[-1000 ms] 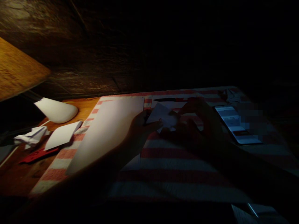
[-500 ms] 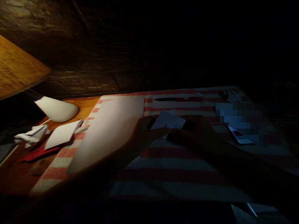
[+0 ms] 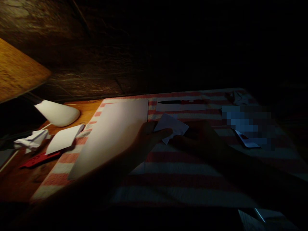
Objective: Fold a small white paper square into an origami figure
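Note:
A small folded white paper [image 3: 173,124] is held above the striped cloth [image 3: 183,170], one corner pointing down toward me. My left hand [image 3: 150,133] grips its left side, thumb lying across the front face. At its lower right edge, my right hand [image 3: 196,136] pinches the paper; deep shadow hides most of those fingers. Beneath my left forearm lies a large white sheet [image 3: 115,128]. Beyond the hands, a knife [image 3: 183,102] with a dark blade and red handle rests on a smaller piece of paper [image 3: 166,107].
At left stand a lamp with a white base [image 3: 60,114] and a tan shade [image 3: 19,70]. Near it lie crumpled paper [image 3: 33,139], a curled white paper [image 3: 64,139] and a red flat object [image 3: 39,159]. A phone-like device [image 3: 247,141], partly blurred out, lies at right.
My left thumb has moved up onto the paper's face. The paper has turned slightly and shifted a little left. My right thumb has slid a little lower along its edge.

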The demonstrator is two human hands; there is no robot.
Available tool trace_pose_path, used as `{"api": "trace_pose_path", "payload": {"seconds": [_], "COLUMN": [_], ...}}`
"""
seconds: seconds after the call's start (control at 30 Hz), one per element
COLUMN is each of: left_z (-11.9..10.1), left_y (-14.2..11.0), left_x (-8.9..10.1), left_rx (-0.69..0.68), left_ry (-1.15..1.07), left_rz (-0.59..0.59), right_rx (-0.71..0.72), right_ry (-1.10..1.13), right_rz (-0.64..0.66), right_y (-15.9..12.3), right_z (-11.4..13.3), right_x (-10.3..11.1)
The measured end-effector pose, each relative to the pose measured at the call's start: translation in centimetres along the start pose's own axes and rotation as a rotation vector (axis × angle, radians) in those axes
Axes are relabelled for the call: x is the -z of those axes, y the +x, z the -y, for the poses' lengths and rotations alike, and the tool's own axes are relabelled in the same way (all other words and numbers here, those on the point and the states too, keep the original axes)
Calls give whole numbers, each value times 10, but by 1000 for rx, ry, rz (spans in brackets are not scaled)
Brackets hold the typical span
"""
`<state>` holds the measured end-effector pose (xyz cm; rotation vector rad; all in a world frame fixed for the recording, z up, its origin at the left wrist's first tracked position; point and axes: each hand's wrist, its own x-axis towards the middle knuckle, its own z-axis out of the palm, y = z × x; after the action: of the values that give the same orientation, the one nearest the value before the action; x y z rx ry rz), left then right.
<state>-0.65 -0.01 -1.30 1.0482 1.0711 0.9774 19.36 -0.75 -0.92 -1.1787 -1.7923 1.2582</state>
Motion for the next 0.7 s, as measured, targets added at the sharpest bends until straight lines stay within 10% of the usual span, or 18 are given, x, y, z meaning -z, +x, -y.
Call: {"api": "trace_pose_path", "payload": {"seconds": [0.43, 0.7], "left_z": [9, -5], "left_y": [2, -2], "left_x": [-3, -3], "left_rx": [31, 77], "left_ry": [-114, -9], "left_rz": [5, 14], "right_rx": [-25, -162], "right_ry": [-76, 255], "right_rz": [25, 30], "right_y": [3, 2], "right_z": [1, 2], "right_x": [9, 5]}}
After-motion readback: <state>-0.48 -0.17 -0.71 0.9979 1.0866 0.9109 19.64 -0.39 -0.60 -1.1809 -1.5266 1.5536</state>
